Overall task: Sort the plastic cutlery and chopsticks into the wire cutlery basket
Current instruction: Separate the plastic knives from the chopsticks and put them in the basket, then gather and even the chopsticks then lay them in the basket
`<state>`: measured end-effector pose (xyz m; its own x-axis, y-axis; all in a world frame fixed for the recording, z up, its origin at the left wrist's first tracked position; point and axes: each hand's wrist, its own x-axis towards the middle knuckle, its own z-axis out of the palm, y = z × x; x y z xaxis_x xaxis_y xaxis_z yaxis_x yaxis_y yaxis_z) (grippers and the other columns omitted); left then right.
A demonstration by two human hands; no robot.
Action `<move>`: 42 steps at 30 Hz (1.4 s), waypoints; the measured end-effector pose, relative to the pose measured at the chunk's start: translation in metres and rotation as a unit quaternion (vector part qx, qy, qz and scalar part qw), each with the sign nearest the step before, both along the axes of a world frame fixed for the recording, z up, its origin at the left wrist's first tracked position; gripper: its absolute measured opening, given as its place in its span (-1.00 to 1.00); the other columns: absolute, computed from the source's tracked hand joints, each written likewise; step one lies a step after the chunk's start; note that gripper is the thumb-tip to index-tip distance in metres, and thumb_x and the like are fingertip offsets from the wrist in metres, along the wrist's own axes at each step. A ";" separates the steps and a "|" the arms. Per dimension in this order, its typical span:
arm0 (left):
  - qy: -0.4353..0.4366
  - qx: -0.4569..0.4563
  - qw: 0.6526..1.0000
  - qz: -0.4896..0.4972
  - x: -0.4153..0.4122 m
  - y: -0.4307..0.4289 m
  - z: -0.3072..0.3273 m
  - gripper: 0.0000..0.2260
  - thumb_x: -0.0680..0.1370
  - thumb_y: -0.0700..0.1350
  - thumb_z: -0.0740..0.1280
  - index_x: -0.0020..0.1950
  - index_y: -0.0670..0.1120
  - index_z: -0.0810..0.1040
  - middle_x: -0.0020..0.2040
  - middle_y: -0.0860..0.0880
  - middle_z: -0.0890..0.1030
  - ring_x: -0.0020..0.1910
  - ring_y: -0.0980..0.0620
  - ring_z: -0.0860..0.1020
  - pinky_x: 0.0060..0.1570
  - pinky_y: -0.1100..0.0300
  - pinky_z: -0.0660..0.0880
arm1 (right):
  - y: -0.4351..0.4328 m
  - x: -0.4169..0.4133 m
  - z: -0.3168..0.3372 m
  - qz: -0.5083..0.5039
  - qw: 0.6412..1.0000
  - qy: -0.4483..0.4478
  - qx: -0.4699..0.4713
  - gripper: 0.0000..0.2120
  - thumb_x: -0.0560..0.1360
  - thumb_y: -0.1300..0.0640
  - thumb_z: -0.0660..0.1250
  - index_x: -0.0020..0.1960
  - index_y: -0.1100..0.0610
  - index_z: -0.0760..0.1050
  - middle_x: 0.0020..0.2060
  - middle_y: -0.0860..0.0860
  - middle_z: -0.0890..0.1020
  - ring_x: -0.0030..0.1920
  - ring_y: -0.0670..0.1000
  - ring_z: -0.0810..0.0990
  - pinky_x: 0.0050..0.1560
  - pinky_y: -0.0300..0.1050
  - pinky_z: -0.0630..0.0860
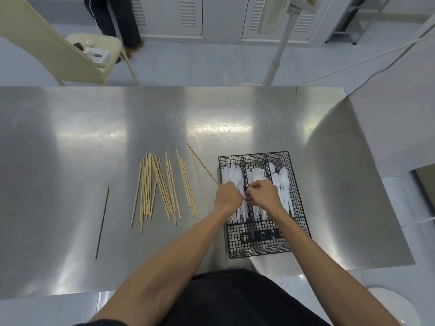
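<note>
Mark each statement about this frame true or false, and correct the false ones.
1. The wooden chopsticks lie inside the wire basket. False: they lie on the steel table, left of it.
2. White plastic cutlery already fills the basket's compartments. True.
3. Both the left hand and right hand are over the basket. True.
4. A single dark stick lies right of the basket. False: it lies far left, apart from the chopsticks.

Steel table (94,128); cream chair (42,43) beyond, holding perhaps a timer (100,55); white fan stand (277,48).
</note>
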<state>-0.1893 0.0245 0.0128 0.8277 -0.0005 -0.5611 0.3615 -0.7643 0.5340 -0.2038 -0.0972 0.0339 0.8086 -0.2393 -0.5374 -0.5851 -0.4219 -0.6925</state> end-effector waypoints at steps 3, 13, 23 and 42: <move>0.004 0.016 0.999 -0.029 0.004 0.001 -0.001 -0.87 0.59 -0.16 0.23 -0.08 -0.20 0.50 -0.12 -0.18 0.63 -0.23 -0.16 0.64 -0.26 0.05 0.63 | 0.001 -0.001 0.002 -0.001 1.000 -0.004 0.005 -0.83 0.52 0.36 0.30 -0.09 0.20 0.64 -0.23 0.18 0.73 -0.26 0.06 0.75 -0.13 0.01 0.72; -0.009 0.005 0.999 -0.053 0.007 0.013 0.002 -0.80 0.56 -0.11 0.23 -0.22 -0.17 0.46 -0.29 -0.13 0.59 -0.36 -0.10 0.62 -0.28 0.00 0.66 | 0.000 -0.001 -0.001 0.000 1.000 -0.003 0.009 -0.85 0.53 0.34 0.32 0.02 0.26 0.65 -0.20 0.15 0.73 -0.26 0.04 0.76 -0.12 0.01 0.72; -0.081 -0.013 0.995 0.052 0.010 0.080 0.011 -0.70 0.58 -0.01 0.27 -0.32 -0.09 0.46 -0.42 -0.01 0.52 -0.40 -0.02 0.53 -0.39 0.19 0.40 | 0.049 0.033 -0.001 0.099 0.995 -0.022 -0.022 -0.92 0.55 0.28 0.38 0.04 0.22 0.61 -0.15 0.12 0.70 -0.27 0.03 0.74 -0.22 -0.06 0.71; -0.081 0.076 0.969 0.222 -0.044 0.324 -0.010 -0.91 0.55 -0.18 0.27 -0.02 -0.13 0.57 -0.04 -0.12 0.62 -0.03 -0.17 0.58 -0.06 0.03 0.50 | 0.157 0.097 -0.037 0.296 0.906 -0.028 -0.301 -0.77 0.58 0.33 0.24 0.22 0.36 0.45 0.15 0.29 0.53 0.15 0.29 0.55 -0.08 -0.05 0.42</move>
<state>-0.2333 0.3482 0.0029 0.8050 0.4475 -0.3894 0.5930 -0.6270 0.5052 -0.1069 0.0603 -0.0034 0.9129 0.0098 -0.4081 -0.1034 -0.9616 -0.2544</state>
